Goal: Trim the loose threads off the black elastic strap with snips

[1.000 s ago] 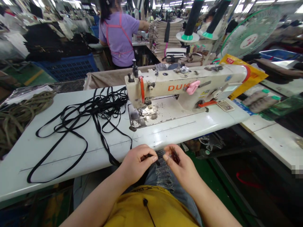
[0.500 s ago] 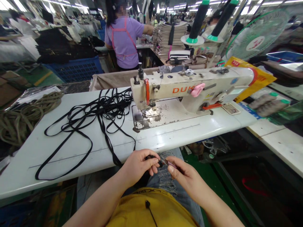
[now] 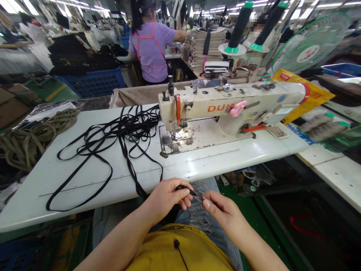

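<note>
Over my lap, in front of the table edge, my left hand (image 3: 176,195) pinches the end of a black strap (image 3: 184,187) between thumb and fingers. Close to its right, my right hand (image 3: 218,207) is closed on a small thin metal-tipped tool (image 3: 199,198); its kind is too small to tell. The tool's tip points at the strap end, and I cannot tell whether they touch. More of the black strapping lies in a loose tangle (image 3: 126,126) on the white table (image 3: 141,205), some of it running over the front edge toward my left hand.
A white sewing machine (image 3: 203,99) stands on the table, with black thread cones (image 3: 241,28) behind it. Olive straps (image 3: 36,131) are heaped at the left. A green fan (image 3: 310,49) stands at the right. Beyond the table, a person in purple (image 3: 152,49) works near stacked fabric pieces (image 3: 207,49).
My right hand has drawn slightly right and down, opening a small gap from the left hand. The left hand keeps its pinch on the strap. The whole view has shifted a little.
</note>
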Motion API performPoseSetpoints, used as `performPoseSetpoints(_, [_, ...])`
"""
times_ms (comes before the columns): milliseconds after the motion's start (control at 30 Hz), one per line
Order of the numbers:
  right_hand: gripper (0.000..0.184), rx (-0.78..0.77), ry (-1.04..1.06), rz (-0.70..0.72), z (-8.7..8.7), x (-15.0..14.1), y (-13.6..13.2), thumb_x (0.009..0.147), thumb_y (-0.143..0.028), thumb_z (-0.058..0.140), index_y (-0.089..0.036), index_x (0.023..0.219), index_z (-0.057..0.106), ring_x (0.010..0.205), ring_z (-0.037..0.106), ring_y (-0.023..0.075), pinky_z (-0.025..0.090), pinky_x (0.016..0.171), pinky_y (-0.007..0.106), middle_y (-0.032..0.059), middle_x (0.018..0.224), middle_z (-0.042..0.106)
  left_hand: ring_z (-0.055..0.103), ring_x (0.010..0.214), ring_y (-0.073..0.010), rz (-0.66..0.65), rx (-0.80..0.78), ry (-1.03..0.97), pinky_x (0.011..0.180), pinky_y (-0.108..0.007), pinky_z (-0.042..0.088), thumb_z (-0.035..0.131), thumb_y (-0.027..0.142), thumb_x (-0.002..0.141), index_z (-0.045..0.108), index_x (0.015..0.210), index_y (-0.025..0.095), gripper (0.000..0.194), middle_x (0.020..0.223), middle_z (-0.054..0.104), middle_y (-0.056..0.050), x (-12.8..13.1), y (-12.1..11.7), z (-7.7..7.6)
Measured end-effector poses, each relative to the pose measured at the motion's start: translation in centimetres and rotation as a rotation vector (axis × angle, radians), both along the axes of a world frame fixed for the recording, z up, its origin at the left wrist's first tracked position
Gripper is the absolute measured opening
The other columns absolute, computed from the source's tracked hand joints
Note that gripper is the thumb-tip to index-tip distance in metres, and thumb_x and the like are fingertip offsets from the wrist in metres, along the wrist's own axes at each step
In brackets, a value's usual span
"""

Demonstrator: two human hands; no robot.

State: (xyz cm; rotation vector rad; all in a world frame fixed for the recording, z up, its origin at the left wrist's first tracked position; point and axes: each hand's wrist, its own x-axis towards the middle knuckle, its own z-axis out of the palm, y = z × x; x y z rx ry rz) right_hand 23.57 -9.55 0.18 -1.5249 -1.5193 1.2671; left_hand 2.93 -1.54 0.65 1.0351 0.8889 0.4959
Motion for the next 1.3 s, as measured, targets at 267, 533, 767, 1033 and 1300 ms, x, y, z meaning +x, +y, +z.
performPoseSetpoints(267, [0.038,0.027,-0.150,-0.009,0.4,-0.3,-0.1,0.101,-0.051,0.044,-0.022,0.077,0.049,0.067,0.046,0.0171,0.033,0.061,0.027,-0.0023,0.071,0.046,0.066,0.061,-0.0133,0.014,-0.072,-0.037,0.061,-0.027,0.054,0.075,0.032,0.080,0.069,0.099,0.011,0.029,0.073,0.071,-0.005,0.3,-0.1,0.3])
performPoseSetpoints(533, [0.025,0.249,-0.382,0.002,1.1,-1.0,-0.1,0.104,-0.036,0.043,-0.023,0.086,0.054,0.073,0.058,0.0203,0.038,0.065,0.029,0.0016,0.078,0.061,0.066,0.065,-0.0141,0.025,-0.194,-0.145,0.062,-0.026,0.051,0.082,0.039,0.075,0.070,0.099,0.009,0.041,0.076,0.072,-0.007,0.3,-0.5,0.1])
performPoseSetpoints(767, [0.028,0.280,-0.265,-0.088,0.0,-0.9,-0.3,0.105,-0.040,0.043,-0.023,0.089,0.059,0.071,0.056,0.0185,0.040,0.066,0.028,0.0010,0.078,0.060,0.066,0.066,-0.0138,0.021,-0.223,-0.162,0.062,-0.025,0.050,0.081,0.037,0.076,0.071,0.098,0.009,0.037,0.081,0.072,-0.010,0.3,-0.4,0.3])
performPoseSetpoints(1033, [0.038,-0.021,0.289,-0.099,-0.1,-0.8,1.2,0.088,-0.057,0.068,-0.021,0.097,0.064,0.076,0.053,0.0187,0.044,0.070,0.029,0.0007,0.081,0.058,0.066,0.067,-0.0142,-0.014,-0.159,-0.143,0.062,-0.025,0.049,0.074,0.032,0.083,0.071,0.099,0.010,0.028,0.083,0.073,-0.010,0.1,-0.3,-0.2])
performPoseSetpoints(1300, [0.026,0.075,0.120,-0.206,-0.7,-1.4,1.1,0.084,-0.041,0.072,-0.019,0.071,0.068,0.062,0.045,0.0143,0.037,0.059,0.025,-0.0026,0.064,0.051,0.062,0.072,-0.0149,-0.068,0.201,0.134,0.068,-0.027,0.048,0.064,0.028,0.087,0.071,0.102,0.016,0.021,0.083,0.072,-0.005,-0.6,0.0,-0.3])
